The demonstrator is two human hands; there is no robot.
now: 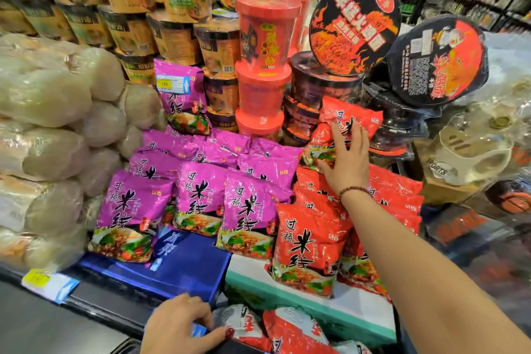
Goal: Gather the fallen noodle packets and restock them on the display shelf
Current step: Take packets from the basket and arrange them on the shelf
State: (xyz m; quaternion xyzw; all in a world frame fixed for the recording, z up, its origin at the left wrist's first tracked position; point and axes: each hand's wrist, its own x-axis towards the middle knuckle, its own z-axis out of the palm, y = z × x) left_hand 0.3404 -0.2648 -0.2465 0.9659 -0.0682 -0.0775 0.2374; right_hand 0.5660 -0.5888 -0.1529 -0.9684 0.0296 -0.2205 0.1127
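Note:
Purple noodle packets (198, 190) and red noodle packets (309, 241) stand in rows on the display shelf (290, 282). My right hand (344, 158) reaches far over the red rows, its fingers straight and spread, and presses a red packet (350, 118) that leans against the black bowls at the back. Lower down, at the bottom edge, several red and silver packets (290, 330) lie in a loose heap below the shelf front. My left hand (178, 325) rests beside them, fingers curled, its thumb touching a silver packet (244, 322); whether it grips it is unclear.
Stacked red noodle cups (265, 37) and black noodle bowls (355, 24) rise behind the packets. Tan noodle bowls (129, 8) fill the upper left and clear bags of pale noodles (48, 135) the left. A blue box (178, 264) lies at the shelf front.

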